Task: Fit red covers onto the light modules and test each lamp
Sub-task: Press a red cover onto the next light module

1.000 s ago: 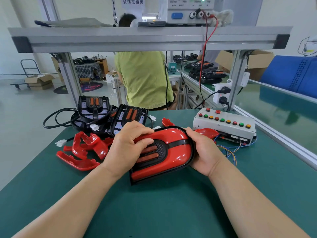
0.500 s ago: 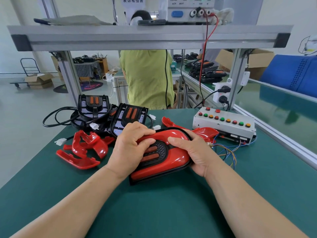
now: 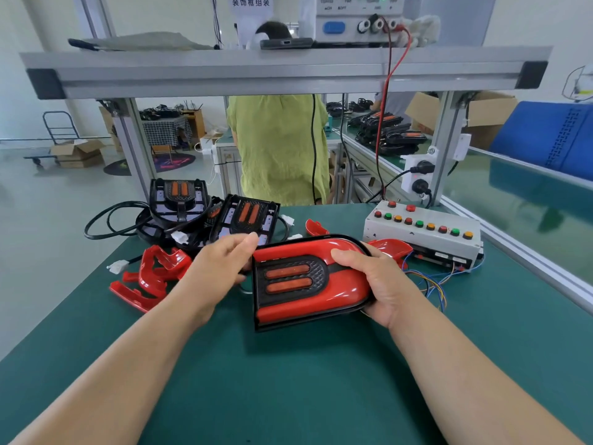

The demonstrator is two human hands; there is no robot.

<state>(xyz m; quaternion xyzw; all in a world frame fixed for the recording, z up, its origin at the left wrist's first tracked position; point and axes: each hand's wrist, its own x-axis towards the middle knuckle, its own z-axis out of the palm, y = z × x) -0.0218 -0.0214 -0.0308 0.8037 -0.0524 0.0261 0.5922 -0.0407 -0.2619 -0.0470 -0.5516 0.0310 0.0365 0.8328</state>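
Note:
A light module with a glossy red cover (image 3: 340,284) fitted on it is held just above the green mat, its black insert with two orange strips facing me. My right hand (image 3: 382,284) grips its rounded right end, thumb on top. At the square left end, my left hand (image 3: 218,268) has its thumb at the back corner and its fingers curled against the edge. Two bare black modules (image 3: 245,216) (image 3: 178,194) with cables lean at the back left. Loose red covers (image 3: 154,271) lie left of my hands.
A white test box (image 3: 423,232) with coloured buttons and loose wires sits at the right, another red cover (image 3: 385,247) in front of it. Aluminium frame posts (image 3: 134,149) carry a shelf with a power supply (image 3: 353,20). A person in a green shirt (image 3: 279,149) stands behind the bench.
My left hand has slid off the top of the lamp to its left end, uncovering the orange strips. The lamp has turned flatter toward me, and my right hand keeps its hold on the rounded end.

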